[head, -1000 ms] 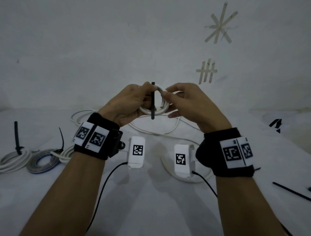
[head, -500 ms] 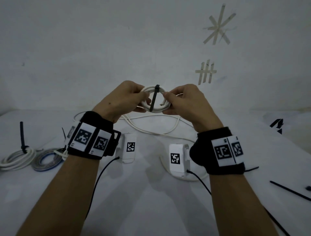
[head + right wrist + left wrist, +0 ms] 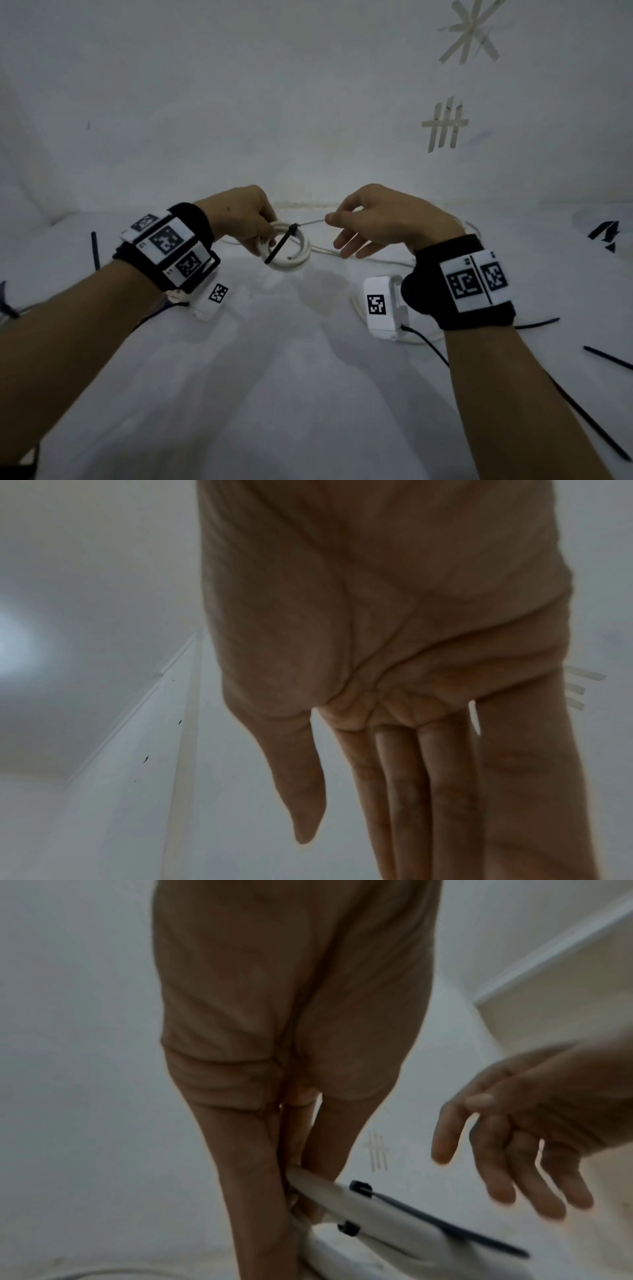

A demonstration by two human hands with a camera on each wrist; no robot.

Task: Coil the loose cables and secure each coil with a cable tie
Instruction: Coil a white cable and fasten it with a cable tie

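Here, my left hand (image 3: 239,216) pinched the white cable coil (image 3: 287,248) above the tabletop's (image 3: 274,394) far edge, a black cable tie (image 3: 281,242) cinched around it, while my right hand (image 3: 383,219) hung beside it, fingers loosely spread, holding nothing.

Dim grey light, soft shadows, wide-angle edge warping, blurred wrist views

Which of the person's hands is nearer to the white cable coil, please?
Left. The left hand grips the white cable coil; the right hand hangs open beside it, apart.
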